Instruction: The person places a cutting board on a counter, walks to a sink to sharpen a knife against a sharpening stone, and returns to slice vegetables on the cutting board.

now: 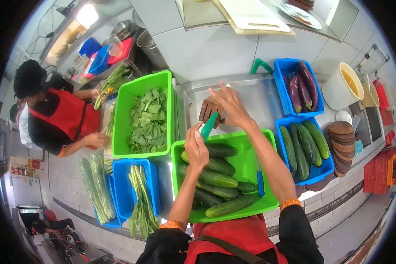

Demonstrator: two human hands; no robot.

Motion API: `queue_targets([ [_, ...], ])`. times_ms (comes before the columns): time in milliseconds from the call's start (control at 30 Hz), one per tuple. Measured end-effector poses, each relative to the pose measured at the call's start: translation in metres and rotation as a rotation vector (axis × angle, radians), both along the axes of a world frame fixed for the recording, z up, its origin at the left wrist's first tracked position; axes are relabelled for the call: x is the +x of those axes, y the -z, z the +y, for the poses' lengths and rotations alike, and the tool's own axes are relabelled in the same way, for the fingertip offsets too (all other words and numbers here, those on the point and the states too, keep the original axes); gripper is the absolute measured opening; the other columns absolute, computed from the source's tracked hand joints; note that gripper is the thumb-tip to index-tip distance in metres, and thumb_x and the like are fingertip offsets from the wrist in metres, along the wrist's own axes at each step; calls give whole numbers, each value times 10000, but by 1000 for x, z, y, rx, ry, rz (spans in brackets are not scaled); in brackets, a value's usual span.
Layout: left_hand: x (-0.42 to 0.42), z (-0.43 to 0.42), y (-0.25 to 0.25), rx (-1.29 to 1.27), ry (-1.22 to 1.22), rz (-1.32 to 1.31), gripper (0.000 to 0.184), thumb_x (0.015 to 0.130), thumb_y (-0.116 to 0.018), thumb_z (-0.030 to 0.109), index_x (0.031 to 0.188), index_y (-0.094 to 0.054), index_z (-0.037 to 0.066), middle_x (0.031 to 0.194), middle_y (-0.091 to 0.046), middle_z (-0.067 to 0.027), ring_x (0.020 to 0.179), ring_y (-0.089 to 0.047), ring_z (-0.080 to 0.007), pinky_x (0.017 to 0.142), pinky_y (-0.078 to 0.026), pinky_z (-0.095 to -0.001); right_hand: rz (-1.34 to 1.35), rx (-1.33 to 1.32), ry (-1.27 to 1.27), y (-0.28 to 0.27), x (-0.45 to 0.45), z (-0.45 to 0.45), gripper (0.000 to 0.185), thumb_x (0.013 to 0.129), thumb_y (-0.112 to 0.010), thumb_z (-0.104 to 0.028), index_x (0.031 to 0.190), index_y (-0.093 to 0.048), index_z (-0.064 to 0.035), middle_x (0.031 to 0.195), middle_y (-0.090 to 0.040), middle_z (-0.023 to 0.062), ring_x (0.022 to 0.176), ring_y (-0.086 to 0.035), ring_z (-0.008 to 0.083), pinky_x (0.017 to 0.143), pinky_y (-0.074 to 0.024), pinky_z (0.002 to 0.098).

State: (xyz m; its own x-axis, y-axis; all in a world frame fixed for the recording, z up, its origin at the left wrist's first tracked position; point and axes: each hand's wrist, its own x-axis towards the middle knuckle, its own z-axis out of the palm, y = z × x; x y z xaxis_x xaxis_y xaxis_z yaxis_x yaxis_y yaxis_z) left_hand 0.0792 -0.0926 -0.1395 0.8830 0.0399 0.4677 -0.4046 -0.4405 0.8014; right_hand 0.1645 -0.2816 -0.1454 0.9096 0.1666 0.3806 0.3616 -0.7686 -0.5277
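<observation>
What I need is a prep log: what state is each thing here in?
Left hand: closed on a green handle
Right hand: fingers extended, grip unclear
Cucumbers: unpeeled, apparently whole
Blue-handled knife: unheld, inside the near green tub
Leafy greens: cut up, loose
Long-stemmed greens: long, drooping over a blue tub
Eggplants: whole
White bucket: uncovered

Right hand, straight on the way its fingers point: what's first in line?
Probably the steel surface just past the right hand, or its back rim; the tiled wall rises beyond. Depth is unclear from this one view, so which comes first is a guess.
</observation>
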Motion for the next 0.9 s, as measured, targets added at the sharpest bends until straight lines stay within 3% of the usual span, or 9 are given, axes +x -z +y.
queue_targets([
  [100, 33, 20, 10, 34, -60, 54, 418, 1061, -332, 207, 1137, -646, -60, 1086, -655, -247, 1016, -625, -402, 878, -485, -449, 25, -253, -94, 25, 38, -6, 1021, 536, -836, 61, 1443, -436, -183, 1513, -392, 133, 1357, -408, 399, 1107, -386, 505],
  [200, 64, 37, 2, 61, -188, 185, 386, 1063, -383, 219, 1148, -654, -43, 1045, -668, -242, 952, -647, -381, 820, -507, -443, 114, -12, -189, 23, 59, -2, 1047, 477, -921, -59, 1406, -449, -164, 1430, -493, 131, 1295, -467, 416, 1049, -427, 498],
  [267, 70, 46, -7, 186, -298, 38, 341, 1054, -424, 196, 1167, -645, -38, 1061, -657, -241, 965, -644, -379, 816, -507, -449, 207, 101, -81, 22, 69, 4, 1083, 426, -959, -146, 1378, -441, -151, 1328, -570, 132, 1221, -516, 437, 988, -460, 484],
  [400, 2, 57, -29, 211, -248, 28, 335, 959, -626, 159, 1234, -598, -31, 1129, -623, -243, 1022, -611, -402, 872, -498, -462, 277, 54, 105, 9, 87, 13, 1022, 500, -965, -176, 1363, -421, -125, 1241, -569, 225, 1197, -531, 443, 966, -474, 493],
  [567, -120, 84, -17, 388, -225, 174, 454, 836, -758, 117, 1237, -594, -19, 1146, -616, -214, 1065, -590, -401, 923, -486, -454, 249, 13, 166, 5, 109, 16, 909, 584, -942, -147, 1309, -393, -140, 1165, -567, 219, 1119, -594, 475, 900, -532, 547],
  [733, -196, 108, -16, 463, -261, 259, 444, 815, -778, 107, 1204, -603, -18, 1095, -626, -206, 1006, -613, -374, 852, -514, -436, 373, -33, 171, -24, 90, 17, 1070, 619, -927, -158, 1475, -287, -177, 1363, -475, 279, 1263, -489, 499, 1026, -470, 509],
  [800, -215, 115, -9, 240, -292, 509, 404, 788, -789, 117, 1123, -615, -29, 1007, -634, -179, 940, -615, -332, 855, -482, -428, 348, -32, 161, -20, 74, 5, 1119, 648, -914, -175, 1535, -232, -188, 1441, -425, 290, 1328, -433, 500, 1084, -429, 489],
  [833, -221, 118, 1, 318, -304, 409, 274, 846, -764, 112, 1041, -618, -14, 925, -648, -155, 760, -626, -246, 688, -516, -364, 121, 34, 54, -17, 52, -3, 1110, 682, -895, -197, 1557, -213, -165, 1486, -386, 281, 1370, -385, 485, 1121, -379, 472],
  [900, -227, 116, 17, 209, -345, 478, 234, 874, -741, 116, 1023, -615, -14, 887, -639, -129, 760, -611, -207, 687, -503, -345, -105, 132, -1, -27, -18, -9, 1024, 740, -857, -244, 1555, -253, -104, 1527, -361, 256, 1418, -332, 456, 1158, -319, 462],
])
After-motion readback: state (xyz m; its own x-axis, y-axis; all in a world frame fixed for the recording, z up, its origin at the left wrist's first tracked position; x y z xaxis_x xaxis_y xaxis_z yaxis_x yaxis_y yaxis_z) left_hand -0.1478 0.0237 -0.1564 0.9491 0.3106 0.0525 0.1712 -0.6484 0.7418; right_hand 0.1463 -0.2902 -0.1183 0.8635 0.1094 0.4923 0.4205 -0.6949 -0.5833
